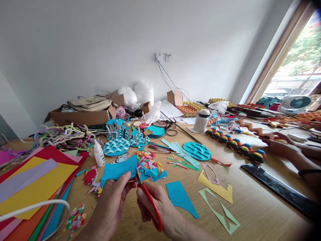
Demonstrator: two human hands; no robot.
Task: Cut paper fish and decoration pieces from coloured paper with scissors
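- Left grip [114,199] pinches blue paper [117,170] by its near edge, above the counter [258,211].
- Right grip [156,197] closes around red-handled scissors [152,201].
- Paper: likely light, flexible, easily creased; best held near an edge, clear of the blades [137,175].

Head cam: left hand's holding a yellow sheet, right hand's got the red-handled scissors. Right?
One error: the sheet in the left hand is blue, not yellow; the head view shows it. The rest stands: the right hand has the red-handled scissors.
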